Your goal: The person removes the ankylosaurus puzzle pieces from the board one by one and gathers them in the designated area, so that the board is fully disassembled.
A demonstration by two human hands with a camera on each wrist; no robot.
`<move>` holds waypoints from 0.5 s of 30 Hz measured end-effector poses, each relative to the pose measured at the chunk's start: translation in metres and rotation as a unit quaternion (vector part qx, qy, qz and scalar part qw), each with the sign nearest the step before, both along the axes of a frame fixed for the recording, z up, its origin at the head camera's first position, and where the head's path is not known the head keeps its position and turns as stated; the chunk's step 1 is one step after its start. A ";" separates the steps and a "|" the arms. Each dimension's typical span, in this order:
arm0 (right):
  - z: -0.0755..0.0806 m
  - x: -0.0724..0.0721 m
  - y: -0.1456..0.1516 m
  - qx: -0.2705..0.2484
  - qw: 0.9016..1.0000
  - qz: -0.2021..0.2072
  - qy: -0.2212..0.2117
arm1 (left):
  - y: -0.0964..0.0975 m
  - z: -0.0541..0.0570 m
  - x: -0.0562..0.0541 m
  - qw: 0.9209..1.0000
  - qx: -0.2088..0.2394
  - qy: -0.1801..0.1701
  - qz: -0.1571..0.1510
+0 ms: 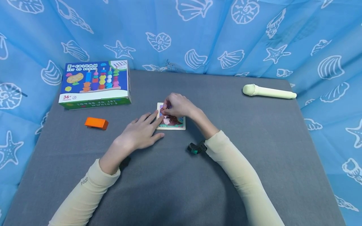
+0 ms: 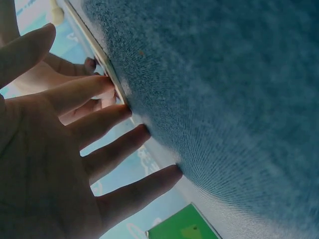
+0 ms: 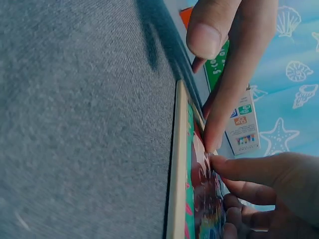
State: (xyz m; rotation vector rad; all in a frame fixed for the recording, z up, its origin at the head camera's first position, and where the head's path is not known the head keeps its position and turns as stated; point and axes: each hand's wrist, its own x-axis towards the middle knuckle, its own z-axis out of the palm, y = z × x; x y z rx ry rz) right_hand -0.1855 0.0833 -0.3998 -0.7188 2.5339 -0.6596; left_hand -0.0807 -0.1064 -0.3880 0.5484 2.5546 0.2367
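Observation:
A small picture puzzle board (image 1: 171,128) with a pale border lies flat on the grey table, showing a figure with brown hair. My right hand (image 1: 180,106) arches over its upper left part, thumb and fingers pinching a small reddish-brown puzzle piece (image 1: 162,110) at the picture's surface. Those fingers hide much of the piece. From the left, my left hand (image 1: 140,131) reaches in with fingers spread, the index fingertip on the picture and another at the left edge. The left wrist view shows the left fingers (image 2: 117,154) straight, with several fingertips down on the table and board edge.
A bead-set box (image 1: 94,84) stands at the back left, an orange block (image 1: 96,123) in front of it. A pale green stick with a rounded head (image 1: 268,91) lies at the back right. A blue shell-print curtain (image 1: 169,37) hangs behind the table.

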 end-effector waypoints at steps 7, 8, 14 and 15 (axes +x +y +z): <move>0.001 -0.006 -0.001 -0.007 1.000 -0.020 -0.009 | 0.001 0.000 -0.001 1.000 -0.003 -0.014 0.006; 0.001 -0.006 -0.001 -0.003 1.000 -0.021 -0.007 | 0.001 0.000 -0.001 1.000 -0.004 -0.016 0.007; 0.005 -0.007 -0.003 0.027 0.999 -0.024 0.011 | 0.002 0.000 -0.002 1.000 -0.005 -0.022 0.010; 0.005 -0.007 -0.003 0.028 0.999 -0.022 0.013 | 0.002 0.000 -0.002 1.000 -0.004 -0.022 0.010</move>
